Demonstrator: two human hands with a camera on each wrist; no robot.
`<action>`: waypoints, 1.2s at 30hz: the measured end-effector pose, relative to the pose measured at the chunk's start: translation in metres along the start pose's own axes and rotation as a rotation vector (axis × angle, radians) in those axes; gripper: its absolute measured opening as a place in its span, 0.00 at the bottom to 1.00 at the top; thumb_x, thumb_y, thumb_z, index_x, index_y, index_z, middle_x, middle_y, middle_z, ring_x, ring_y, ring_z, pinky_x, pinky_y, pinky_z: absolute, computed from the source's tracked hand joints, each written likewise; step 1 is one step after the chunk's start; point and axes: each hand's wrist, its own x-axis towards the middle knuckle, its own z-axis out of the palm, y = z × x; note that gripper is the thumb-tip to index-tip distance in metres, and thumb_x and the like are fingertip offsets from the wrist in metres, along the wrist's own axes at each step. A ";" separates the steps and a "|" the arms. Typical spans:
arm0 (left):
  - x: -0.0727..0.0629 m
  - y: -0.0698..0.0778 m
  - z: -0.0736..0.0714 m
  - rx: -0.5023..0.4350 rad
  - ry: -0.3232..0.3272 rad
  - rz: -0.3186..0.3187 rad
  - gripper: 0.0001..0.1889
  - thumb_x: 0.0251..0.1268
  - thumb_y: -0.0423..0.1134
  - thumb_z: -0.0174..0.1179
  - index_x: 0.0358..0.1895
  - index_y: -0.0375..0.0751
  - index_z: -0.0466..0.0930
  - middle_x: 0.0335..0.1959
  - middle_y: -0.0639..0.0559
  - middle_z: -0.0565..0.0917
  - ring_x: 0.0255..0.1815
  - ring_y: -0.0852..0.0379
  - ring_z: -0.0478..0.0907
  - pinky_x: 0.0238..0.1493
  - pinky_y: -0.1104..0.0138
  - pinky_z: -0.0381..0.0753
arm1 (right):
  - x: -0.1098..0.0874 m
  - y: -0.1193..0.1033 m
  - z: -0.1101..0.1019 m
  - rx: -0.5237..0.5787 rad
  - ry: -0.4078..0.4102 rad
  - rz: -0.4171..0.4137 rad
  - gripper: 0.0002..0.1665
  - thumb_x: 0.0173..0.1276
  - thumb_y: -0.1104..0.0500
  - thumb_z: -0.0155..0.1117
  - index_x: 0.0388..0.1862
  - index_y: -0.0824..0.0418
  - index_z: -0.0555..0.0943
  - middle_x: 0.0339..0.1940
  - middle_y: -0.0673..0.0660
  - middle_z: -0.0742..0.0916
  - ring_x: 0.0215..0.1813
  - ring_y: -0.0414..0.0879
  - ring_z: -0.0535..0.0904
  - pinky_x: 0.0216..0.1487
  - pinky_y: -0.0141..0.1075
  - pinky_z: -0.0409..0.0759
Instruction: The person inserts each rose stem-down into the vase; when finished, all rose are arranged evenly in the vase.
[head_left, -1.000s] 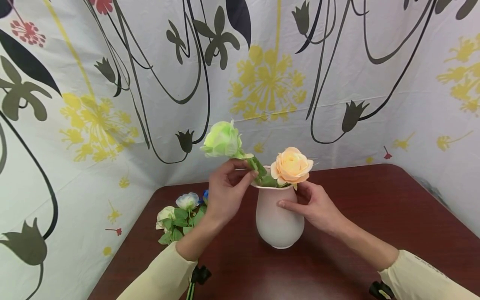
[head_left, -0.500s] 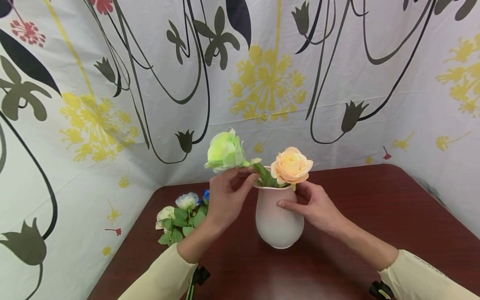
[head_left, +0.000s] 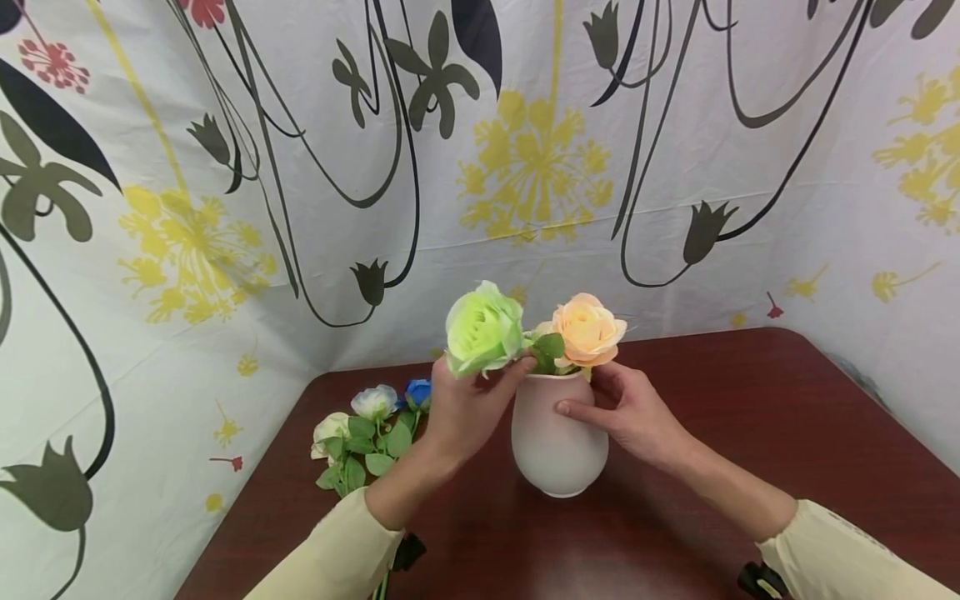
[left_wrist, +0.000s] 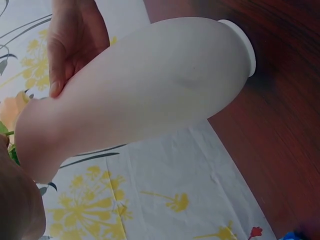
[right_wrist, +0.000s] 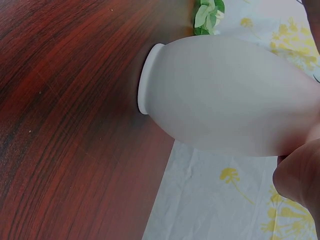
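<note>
A white vase (head_left: pixel 558 442) stands upright on the table, its mouth toward the back wall. My right hand (head_left: pixel 630 408) grips the vase's neck from the right, thumb in front and fingers behind. A peach rose (head_left: pixel 588 331) sits in the vase, its bloom just over the rim. At the left of the mouth, my left hand (head_left: pixel 468 412) pinches a light green rose (head_left: pixel 483 329) close below its bloom; its stem is hidden behind my fingers and the rim. The vase's side (left_wrist: pixel 150 85) fills the left wrist view, with my right hand (left_wrist: pixel 77 40) at its neck.
Left of the vase, several artificial roses lie on the dark red wooden table (head_left: pixel 750 417): a cream one (head_left: pixel 330 435), a pale blue one (head_left: pixel 375 402) and a deep blue one (head_left: pixel 417 392). My left forearm crosses over their stems. A flower-printed cloth (head_left: pixel 225 350) hangs behind.
My left hand has moved right and down with the green rose, bringing its bloom lower, nearer the peach rose and turned toward me. The right hand and vase stay still.
</note>
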 end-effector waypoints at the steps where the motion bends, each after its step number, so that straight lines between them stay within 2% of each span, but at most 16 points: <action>1: -0.001 0.000 0.001 0.029 0.006 0.006 0.21 0.64 0.30 0.76 0.58 0.36 0.80 0.46 0.47 0.87 0.41 0.53 0.84 0.42 0.64 0.87 | 0.000 0.000 0.000 0.000 0.000 -0.007 0.38 0.68 0.63 0.79 0.74 0.61 0.75 0.66 0.59 0.84 0.60 0.50 0.86 0.56 0.38 0.87; 4: -0.002 0.001 0.005 0.137 0.018 0.059 0.19 0.62 0.33 0.77 0.55 0.35 0.85 0.47 0.46 0.87 0.42 0.51 0.82 0.45 0.61 0.84 | 0.000 0.001 0.000 0.011 -0.003 -0.017 0.37 0.68 0.63 0.79 0.74 0.60 0.75 0.66 0.59 0.84 0.61 0.49 0.86 0.56 0.39 0.87; 6: -0.003 0.000 0.007 0.224 0.017 0.125 0.15 0.60 0.35 0.78 0.49 0.38 0.90 0.48 0.47 0.88 0.44 0.50 0.81 0.47 0.59 0.80 | 0.000 0.001 -0.001 0.020 -0.007 -0.022 0.38 0.68 0.64 0.78 0.75 0.61 0.75 0.67 0.59 0.84 0.62 0.49 0.85 0.57 0.39 0.87; 9: -0.003 -0.001 0.008 0.317 -0.018 0.216 0.06 0.60 0.36 0.77 0.40 0.43 0.94 0.44 0.49 0.87 0.40 0.50 0.76 0.40 0.58 0.73 | 0.000 0.001 -0.001 0.031 -0.016 -0.014 0.38 0.69 0.65 0.77 0.75 0.62 0.74 0.68 0.59 0.83 0.62 0.48 0.85 0.56 0.38 0.87; 11: -0.003 -0.001 0.008 0.371 -0.053 0.255 0.04 0.59 0.38 0.78 0.35 0.44 0.94 0.44 0.49 0.86 0.41 0.50 0.76 0.40 0.58 0.73 | 0.000 0.002 -0.002 0.027 -0.020 -0.012 0.37 0.70 0.65 0.77 0.75 0.64 0.73 0.67 0.60 0.83 0.61 0.48 0.85 0.56 0.38 0.87; 13: -0.004 0.000 0.007 0.426 -0.087 0.281 0.05 0.59 0.39 0.77 0.29 0.45 0.92 0.44 0.49 0.85 0.41 0.50 0.76 0.41 0.58 0.74 | 0.000 0.002 -0.002 0.017 -0.021 -0.010 0.35 0.70 0.65 0.76 0.74 0.65 0.74 0.65 0.61 0.84 0.59 0.48 0.86 0.55 0.37 0.87; 16: -0.006 0.001 0.006 0.493 -0.125 0.304 0.13 0.61 0.42 0.76 0.21 0.46 0.85 0.45 0.49 0.84 0.43 0.50 0.76 0.44 0.57 0.76 | -0.001 0.001 -0.002 0.006 -0.021 -0.014 0.34 0.70 0.65 0.76 0.72 0.65 0.75 0.64 0.62 0.84 0.59 0.48 0.86 0.55 0.37 0.87; 18: -0.007 0.001 0.005 0.513 -0.135 0.309 0.12 0.62 0.44 0.76 0.24 0.46 0.87 0.46 0.48 0.84 0.44 0.49 0.77 0.45 0.56 0.77 | -0.001 0.001 -0.002 0.008 -0.020 -0.007 0.34 0.70 0.63 0.76 0.73 0.63 0.75 0.64 0.61 0.84 0.60 0.49 0.86 0.55 0.38 0.87; 21: -0.010 0.001 0.003 0.495 -0.115 0.292 0.08 0.61 0.44 0.78 0.36 0.44 0.92 0.49 0.47 0.86 0.47 0.48 0.79 0.47 0.56 0.79 | -0.001 -0.001 -0.001 0.021 -0.020 0.006 0.36 0.70 0.61 0.78 0.74 0.60 0.74 0.66 0.58 0.84 0.61 0.50 0.86 0.56 0.39 0.87; 23: -0.012 0.001 0.002 0.463 -0.083 0.274 0.13 0.61 0.43 0.79 0.46 0.42 0.93 0.49 0.47 0.87 0.48 0.48 0.80 0.46 0.56 0.79 | -0.001 -0.001 -0.001 0.022 -0.019 0.010 0.36 0.70 0.60 0.78 0.74 0.58 0.75 0.65 0.56 0.84 0.60 0.51 0.86 0.55 0.40 0.87; 24: -0.012 0.001 0.001 0.442 -0.065 0.263 0.15 0.61 0.42 0.79 0.48 0.41 0.92 0.48 0.47 0.87 0.48 0.48 0.80 0.46 0.56 0.79 | -0.001 -0.001 0.000 0.021 -0.019 0.007 0.36 0.70 0.60 0.78 0.74 0.58 0.75 0.65 0.56 0.84 0.60 0.52 0.86 0.55 0.41 0.87; 30: -0.015 -0.002 -0.005 0.330 0.029 0.231 0.08 0.62 0.34 0.77 0.43 0.41 0.91 0.45 0.48 0.87 0.45 0.48 0.79 0.45 0.55 0.79 | 0.000 -0.001 0.000 0.004 -0.016 -0.006 0.35 0.69 0.60 0.79 0.73 0.58 0.76 0.64 0.55 0.85 0.59 0.52 0.86 0.55 0.41 0.87; 33: -0.016 -0.004 -0.009 0.262 0.048 0.216 0.06 0.62 0.32 0.76 0.38 0.41 0.88 0.47 0.48 0.86 0.46 0.47 0.80 0.47 0.56 0.79 | 0.000 -0.001 0.000 0.000 -0.013 -0.004 0.36 0.69 0.60 0.79 0.73 0.57 0.76 0.64 0.55 0.85 0.59 0.52 0.86 0.55 0.40 0.87; 36: -0.018 -0.005 -0.012 0.191 0.056 0.187 0.07 0.64 0.30 0.74 0.41 0.40 0.86 0.48 0.47 0.86 0.49 0.47 0.80 0.50 0.57 0.80 | 0.000 -0.002 0.000 -0.001 -0.009 -0.004 0.36 0.69 0.60 0.79 0.73 0.58 0.76 0.64 0.55 0.85 0.59 0.52 0.86 0.55 0.40 0.87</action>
